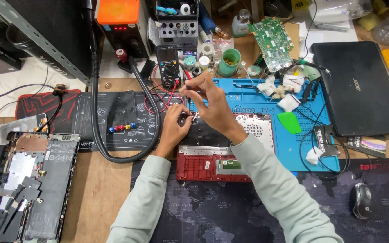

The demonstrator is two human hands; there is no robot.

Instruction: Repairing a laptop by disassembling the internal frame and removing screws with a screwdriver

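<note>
My left hand [174,126] and my right hand [208,101] meet over the upper left corner of a red laptop case [201,166] lying open on a blue work mat [266,96]. The fingers of both hands pinch together around a small part there; it is too small to tell what it is. My right hand also seems to hold a thin red-tipped probe [187,75] whose leads run to a black multimeter [168,65] just behind. A white perforated panel [260,128] shows inside the case to the right of my hands.
A closed black laptop [361,87] lies at right, a mouse [361,200] at lower right. A green circuit board [273,42] leans at the back. An opened laptop chassis [28,184] sits at lower left. A thick black hose [97,117] curves over a dark mat.
</note>
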